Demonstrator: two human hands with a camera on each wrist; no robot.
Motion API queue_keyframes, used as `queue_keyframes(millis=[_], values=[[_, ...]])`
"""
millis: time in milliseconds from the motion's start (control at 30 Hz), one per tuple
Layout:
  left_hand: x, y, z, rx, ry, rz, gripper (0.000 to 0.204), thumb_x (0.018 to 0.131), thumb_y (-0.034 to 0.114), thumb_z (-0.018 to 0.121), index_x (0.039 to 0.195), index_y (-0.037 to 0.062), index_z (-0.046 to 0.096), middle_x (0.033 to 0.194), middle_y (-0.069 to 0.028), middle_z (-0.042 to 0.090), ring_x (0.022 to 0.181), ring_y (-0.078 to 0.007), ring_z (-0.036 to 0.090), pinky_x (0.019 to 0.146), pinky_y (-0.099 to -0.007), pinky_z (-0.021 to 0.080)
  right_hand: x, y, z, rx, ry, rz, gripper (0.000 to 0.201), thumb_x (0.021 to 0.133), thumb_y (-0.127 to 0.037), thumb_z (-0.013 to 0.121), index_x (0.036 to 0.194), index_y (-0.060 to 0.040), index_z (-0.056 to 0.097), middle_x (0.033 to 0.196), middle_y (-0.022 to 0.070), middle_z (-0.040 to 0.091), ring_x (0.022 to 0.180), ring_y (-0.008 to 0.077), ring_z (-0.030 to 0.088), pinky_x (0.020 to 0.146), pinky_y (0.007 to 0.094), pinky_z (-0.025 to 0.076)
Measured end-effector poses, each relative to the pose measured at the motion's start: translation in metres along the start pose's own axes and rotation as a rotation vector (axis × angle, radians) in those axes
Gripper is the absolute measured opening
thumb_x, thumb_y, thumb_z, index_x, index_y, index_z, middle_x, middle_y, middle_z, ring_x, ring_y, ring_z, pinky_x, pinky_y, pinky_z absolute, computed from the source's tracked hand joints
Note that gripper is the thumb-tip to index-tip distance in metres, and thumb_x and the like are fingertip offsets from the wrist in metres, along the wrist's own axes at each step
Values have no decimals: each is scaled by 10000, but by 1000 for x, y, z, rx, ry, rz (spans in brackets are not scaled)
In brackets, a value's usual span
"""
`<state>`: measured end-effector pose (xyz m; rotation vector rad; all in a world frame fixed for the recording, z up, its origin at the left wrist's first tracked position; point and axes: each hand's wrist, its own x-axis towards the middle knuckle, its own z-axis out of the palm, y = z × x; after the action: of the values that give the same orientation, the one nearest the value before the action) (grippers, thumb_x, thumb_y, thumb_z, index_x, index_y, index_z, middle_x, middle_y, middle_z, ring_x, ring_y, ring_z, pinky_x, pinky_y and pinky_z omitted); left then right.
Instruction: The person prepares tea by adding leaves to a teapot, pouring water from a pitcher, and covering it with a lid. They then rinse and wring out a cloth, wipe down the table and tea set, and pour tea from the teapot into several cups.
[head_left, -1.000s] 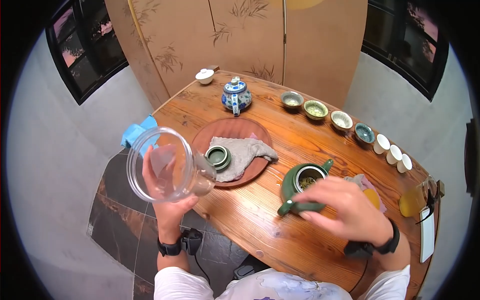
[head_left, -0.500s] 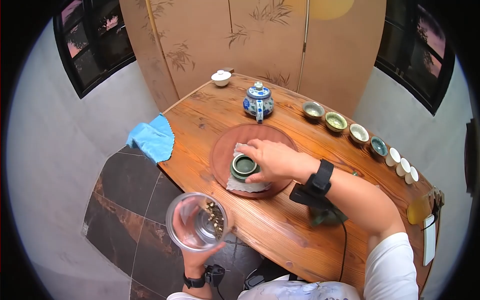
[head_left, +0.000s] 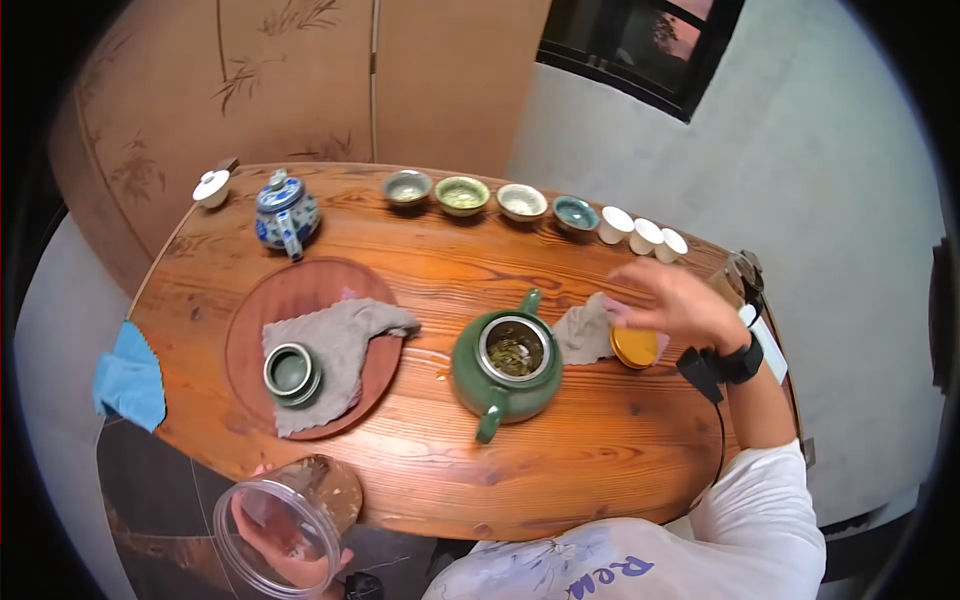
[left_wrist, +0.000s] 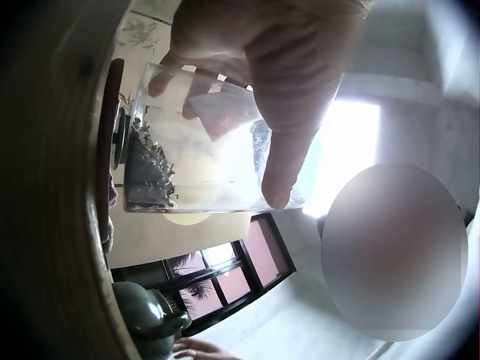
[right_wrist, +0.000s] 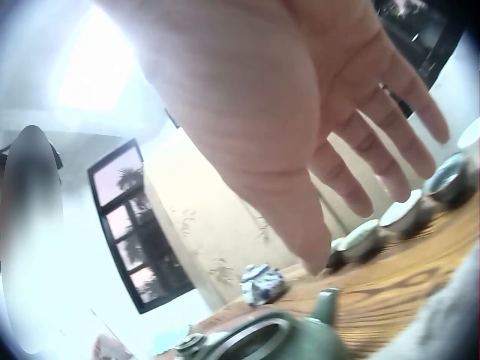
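Observation:
In the head view my left hand (head_left: 290,550) grips a clear plastic jar (head_left: 335,490), tilted low at the table's front left edge. Dark tea leaves (left_wrist: 154,169) lie in its bottom, seen in the left wrist view. My right hand (head_left: 685,300) hovers with spread fingers just above a round orange lid (head_left: 634,348), holding nothing. That lid sits on a grey cloth (head_left: 588,335). Left of it stands a green teapot (head_left: 470,375), uncovered, tea leaves (head_left: 515,355) inside its metal-rimmed mouth. An upturned green teapot lid (head_left: 291,372) rests on another cloth (head_left: 350,335).
A round wooden tray (head_left: 250,320) bears the left cloth. Behind it stand a blue-and-white teapot (head_left: 287,212) and a white lidded bowl (head_left: 211,188). Several bowls (head_left: 462,196) and white cups (head_left: 646,238) line the back edge. A blue cloth (head_left: 130,380) hangs over the left edge.
My right hand has gone from the green teapot to the lid on the tray, then right to the orange lid. The head view has turned right. My left hand keeps hold of the jar.

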<state>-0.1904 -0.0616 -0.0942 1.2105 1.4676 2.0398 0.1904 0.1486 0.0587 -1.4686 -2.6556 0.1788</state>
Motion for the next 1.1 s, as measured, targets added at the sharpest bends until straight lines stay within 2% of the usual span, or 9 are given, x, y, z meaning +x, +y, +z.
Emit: queue_keyframes(millis=[133,233,333,433,600,667,733,867,1100], values=[[6,4,13,36,-50,25,1194,415,353,852,1326,31,152,1282,-195,313,1186,-320,344,984,-431,288,-41,32,47,80,-151,89,718,650,-360,718,1251,-136,395,1143,163,469,1062,324,460,889,379,390],[7,12,24,53,-176,66,1134,499,400,810,1348,41,149,1329,-113,280,1215,-258,314,1012,-385,246,-49,39,70,102,-105,221,728,612,-293,750,1229,-122,404,1217,168,399,1127,344,393,915,388,370],[-2,20,37,-8,-129,-11,1180,408,336,863,1329,39,187,1298,-110,317,1181,-253,363,1001,-396,267,-52,59,87,131,67,127,715,590,-223,759,1206,-97,419,1168,164,428,1089,349,407,901,383,373],[4,33,46,-13,-264,-4,1001,354,249,855,1202,-6,387,1179,-148,445,1090,-260,450,951,-366,348,-48,48,74,199,4,229,743,544,-184,766,1197,-76,429,1044,159,462,999,331,443,870,362,371],[-9,47,50,-99,-458,-283,970,455,255,857,1245,-1,356,1215,-145,402,1131,-242,417,943,-366,358,-47,19,40,253,123,182,775,541,-215,768,1217,-66,419,1004,147,449,953,307,448,840,347,380],[-7,50,55,-29,-603,-209,977,492,300,836,1275,8,329,1209,-161,393,1132,-284,403,949,-372,331,-51,-16,11,302,133,151,778,546,-234,770,1219,-62,419,1005,139,444,938,296,448,833,342,382],[-8,55,67,16,-704,-22,969,512,330,822,1281,11,325,1214,-158,393,1130,-282,396,943,-368,327,-51,-66,-21,585,1,-150,758,561,-300,770,1202,-66,440,1022,139,432,934,287,449,838,335,383],[-10,72,89,108,-892,117,976,531,339,808,1291,8,293,1206,-161,394,1105,-299,400,930,-380,333,-44,-130,-24,432,-120,-734,773,589,-388,750,1210,-62,425,1049,176,404,964,306,441,810,347,411],[-25,74,94,123,-921,125,935,546,300,789,1269,-10,285,1144,-181,414,1059,-311,421,896,-366,356,-59,-148,11,524,-63,-762,672,671,-346,687,1212,-67,403,1054,193,405,961,341,445,784,389,424]])
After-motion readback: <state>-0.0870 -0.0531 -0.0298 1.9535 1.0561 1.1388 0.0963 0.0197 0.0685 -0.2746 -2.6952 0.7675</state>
